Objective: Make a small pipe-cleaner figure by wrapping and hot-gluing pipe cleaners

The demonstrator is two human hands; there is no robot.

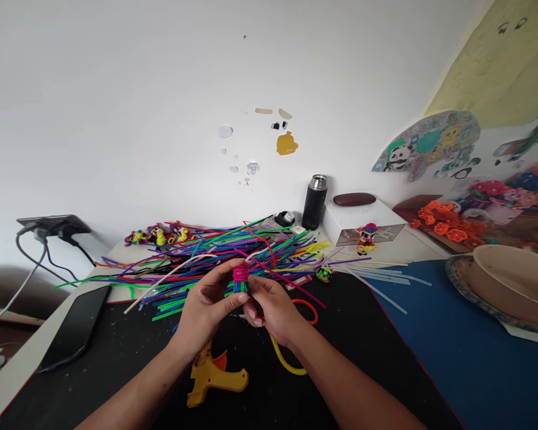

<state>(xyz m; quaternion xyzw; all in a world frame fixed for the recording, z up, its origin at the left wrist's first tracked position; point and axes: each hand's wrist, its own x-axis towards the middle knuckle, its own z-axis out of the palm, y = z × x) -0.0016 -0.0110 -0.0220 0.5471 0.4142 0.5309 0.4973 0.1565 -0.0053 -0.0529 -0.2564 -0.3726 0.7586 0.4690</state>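
Between my two hands, above the black mat (134,364), is a small pipe-cleaner figure (241,275) with a coiled pink top and blue and green below. My left hand (210,298) has its fingers closed round its left side, thumb across the lower front. My right hand (271,304) pinches the right side. A pale stem pokes up by the pink part. Behind the hands spreads a heap of colourful pipe cleaners (179,292). Under my left wrist lies a yellow glue gun (219,379) with an orange trigger. Scissors with a red and yellow handle (287,361) are partly covered by my right hand.
A phone (78,328) lies at left near a power strip (56,224). Behind the heap stand a black thermos (315,203) and a white box (363,216). Finished figures (159,235) sit at back left, another figure (366,239) by the box. At right rests a large bowl (515,286).
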